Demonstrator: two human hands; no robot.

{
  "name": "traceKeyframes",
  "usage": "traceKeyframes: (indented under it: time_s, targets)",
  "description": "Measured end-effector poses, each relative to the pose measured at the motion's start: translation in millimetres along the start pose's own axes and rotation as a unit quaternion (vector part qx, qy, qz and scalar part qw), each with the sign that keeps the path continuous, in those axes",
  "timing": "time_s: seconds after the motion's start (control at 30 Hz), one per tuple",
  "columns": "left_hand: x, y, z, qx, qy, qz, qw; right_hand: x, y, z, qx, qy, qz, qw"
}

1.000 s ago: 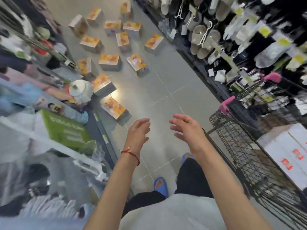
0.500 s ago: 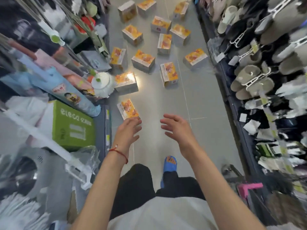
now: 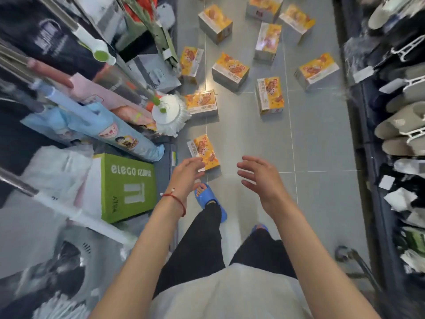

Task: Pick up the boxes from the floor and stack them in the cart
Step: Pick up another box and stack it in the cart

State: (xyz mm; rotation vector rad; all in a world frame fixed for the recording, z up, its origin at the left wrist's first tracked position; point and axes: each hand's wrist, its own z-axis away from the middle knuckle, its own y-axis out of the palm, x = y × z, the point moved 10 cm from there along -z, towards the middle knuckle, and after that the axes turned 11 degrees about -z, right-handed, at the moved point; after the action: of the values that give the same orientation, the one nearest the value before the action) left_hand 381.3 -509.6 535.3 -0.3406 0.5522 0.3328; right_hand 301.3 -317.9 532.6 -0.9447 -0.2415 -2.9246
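**Change.** A second ago the cart filled the 3 o'clock side, with white cartons lying in it. The view has since swung to the aisle, and only a dark bit of cart [image 3: 354, 259] frame shows at 4 o'clock. Both hands have advanced on the floor stock. Judged: one load is done and the next pick-up is starting.

**Hands.**
- Left hand [image 3: 187, 172], centre frame: fingers loosely spread, holding nothing. Its tips overlap the near corner of the nearest box, though actual contact cannot be told.
- Right hand [image 3: 259, 176], just toward 3 o'clock of it: likewise spread and empty, apart from any box.

**Floor, near to far.**
- Blue slipper [image 3: 207, 196], on the foot just below the left hand.
- Nearest box [image 3: 203, 150], yellow-orange, lying flat at about 11 o'clock of the hands – the likely next pick.
- Second box [image 3: 201, 103], further toward 12, touching a white mop head [image 3: 169, 113].
- Third box [image 3: 270, 95], standing on end at 1 o'clock.
- Mid-aisle boxes [image 3: 230, 71], three in a loose row across the aisle.
- Far boxes [image 3: 268, 41], at least four at 12 o'clock, well apart from the hands.

**Containers.**
- Cart: its contents are out of view now.
- Green carton [image 3: 127, 187], on the 9 o'clock shelf: closed, contents unseen – not task stock.
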Motion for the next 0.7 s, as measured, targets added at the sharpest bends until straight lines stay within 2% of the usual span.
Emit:
traceKeyframes:
  time_s: [0.23, 0.43, 0.57, 0.7]
  targets:
    - [-37, -20, -90, 0.003, -0.009, -0.109, 0.994, -1, 26, -56, -0.049, 0.042, -0.086, 0.994]
    - [-52, -5, -159, 0.005, -0.020, -0.189, 0.982, -3, 20, -116, -0.076, 0.090, -0.124, 0.985]
    - [-58, 15, -206, -0.016, 0.000, -0.282, 0.959, -1, 20, -163, -0.056, 0.110, -0.109, 0.986]
    - [-55, 50, -250, 0.005, 0.030, -0.375, 0.926, -6, 30, -211, -0.024, 0.121, -0.116, 0.986]
